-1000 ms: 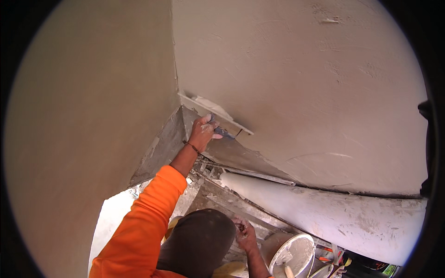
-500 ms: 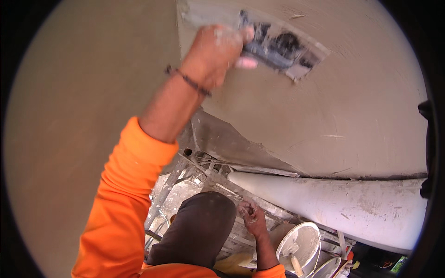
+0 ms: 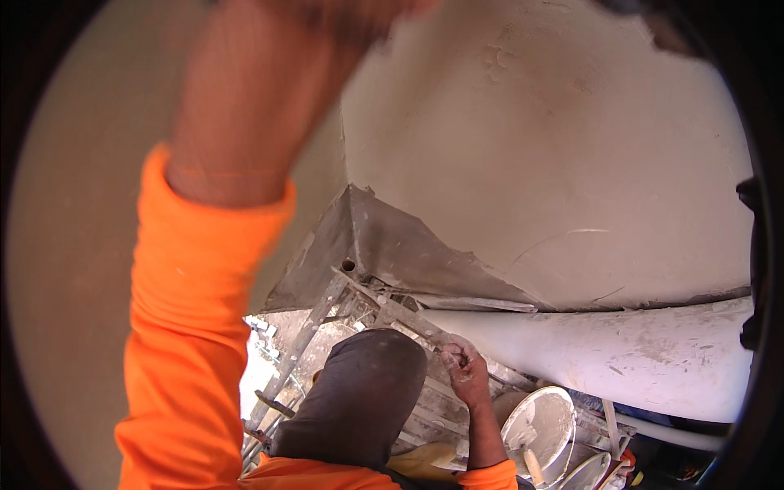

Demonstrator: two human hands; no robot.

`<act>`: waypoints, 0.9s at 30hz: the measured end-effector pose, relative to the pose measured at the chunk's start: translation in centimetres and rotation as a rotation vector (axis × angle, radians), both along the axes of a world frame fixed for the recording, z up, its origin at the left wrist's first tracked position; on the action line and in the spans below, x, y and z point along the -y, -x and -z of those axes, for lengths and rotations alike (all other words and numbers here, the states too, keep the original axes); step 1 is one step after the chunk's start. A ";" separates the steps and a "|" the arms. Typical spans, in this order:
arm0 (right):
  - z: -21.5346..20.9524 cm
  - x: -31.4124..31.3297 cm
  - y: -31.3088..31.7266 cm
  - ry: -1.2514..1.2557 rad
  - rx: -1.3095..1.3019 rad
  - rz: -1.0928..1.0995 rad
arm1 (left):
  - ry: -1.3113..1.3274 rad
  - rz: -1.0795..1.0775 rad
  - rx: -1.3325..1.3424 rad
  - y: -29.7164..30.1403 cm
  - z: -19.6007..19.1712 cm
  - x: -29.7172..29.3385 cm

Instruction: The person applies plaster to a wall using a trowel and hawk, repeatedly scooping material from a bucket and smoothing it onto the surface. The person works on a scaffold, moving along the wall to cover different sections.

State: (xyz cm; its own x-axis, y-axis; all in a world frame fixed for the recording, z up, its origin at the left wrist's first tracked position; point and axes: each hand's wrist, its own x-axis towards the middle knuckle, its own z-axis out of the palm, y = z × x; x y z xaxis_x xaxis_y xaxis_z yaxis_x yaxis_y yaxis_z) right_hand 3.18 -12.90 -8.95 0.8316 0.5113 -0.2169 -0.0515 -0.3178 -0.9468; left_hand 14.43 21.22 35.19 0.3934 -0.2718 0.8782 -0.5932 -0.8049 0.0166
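My left arm in an orange sleeve (image 3: 196, 327) reaches steeply up along the plastered wall corner (image 3: 347, 163). My left hand (image 3: 343, 12) is blurred and cut off at the top edge. A dark corner of the trowel blade (image 3: 653, 20) it holds shows to its right. Low down, my right hand (image 3: 461, 367) is closed around the top of a plaster-stained metal ladder rail (image 3: 392, 310). My dark trouser leg (image 3: 359, 400) is just left of that hand.
A bare grey patch (image 3: 384, 253) sits at the foot of the corner. A thick white pipe (image 3: 621, 359) runs along the wall base. A white bucket (image 3: 543, 416) with a tool handle stands below my right hand, with tools and cans beside it.
My left arm has swung upward and closer to the camera, carrying the trowel from the corner patch to the top edge. My right hand stays on the ladder rail.
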 end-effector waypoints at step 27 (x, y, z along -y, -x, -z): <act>5.3 4.6 4.0 0.441 -0.054 -0.055 | 1.964 -0.041 -0.791 -6.2 59.9 -5.0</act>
State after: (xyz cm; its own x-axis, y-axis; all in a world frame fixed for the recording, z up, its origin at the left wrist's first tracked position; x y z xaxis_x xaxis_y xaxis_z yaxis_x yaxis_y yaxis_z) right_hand -0.81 -17.46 -14.27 0.7874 0.4028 -0.4666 -0.0692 -0.6944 -0.7163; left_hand 20.68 26.22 -24.71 0.7138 0.5882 -0.3801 -0.0252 0.5640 0.8254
